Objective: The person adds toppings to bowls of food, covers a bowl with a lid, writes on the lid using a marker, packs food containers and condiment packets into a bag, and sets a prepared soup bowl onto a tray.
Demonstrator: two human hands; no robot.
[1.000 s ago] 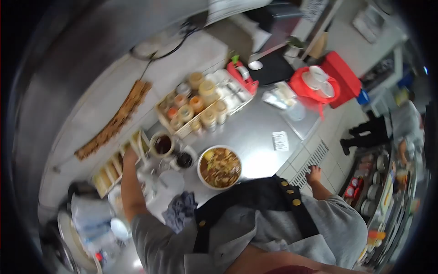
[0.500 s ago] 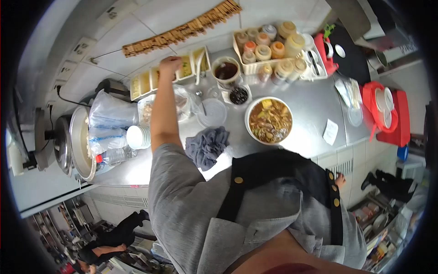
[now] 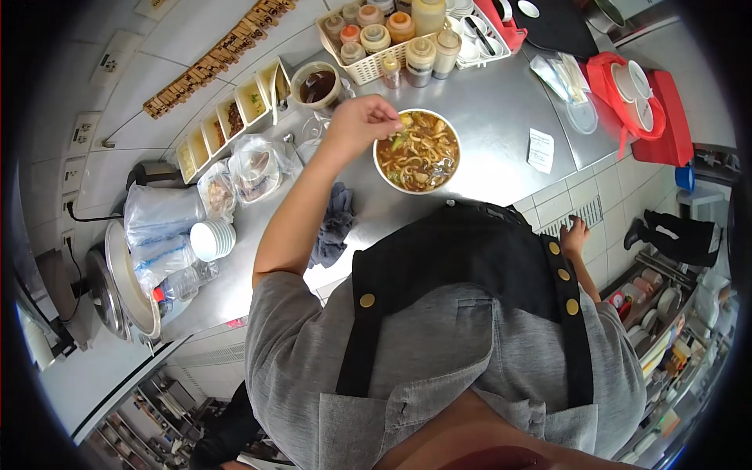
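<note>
My left hand (image 3: 365, 125) is over the left rim of a white bowl (image 3: 417, 151) of brown soup with noodles and mushrooms. Its thumb and fingers are pinched together; anything between them is too small to make out. Low at my right side hangs my right hand (image 3: 575, 235), small in view, with fingers apart and nothing seen in it. Behind the left hand stand a tub of dark liquid (image 3: 317, 84) and a row of white trays (image 3: 229, 119) with chopped toppings. A dark cloth (image 3: 335, 227) lies beneath the left forearm.
Squeeze bottles (image 3: 421, 56) stand in and before a basket at the back. Right: a paper slip (image 3: 540, 151) and a red bag (image 3: 604, 69) with white containers. Left: plastic bags (image 3: 160, 223), stacked cups (image 3: 212, 240) and a large pot (image 3: 129, 274). Other people are partly visible beyond.
My left hand has left the topping trays and moved right to the soup bowl, its fingers now pinched over the rim. The view has shifted. My right hand still hangs at my side.
</note>
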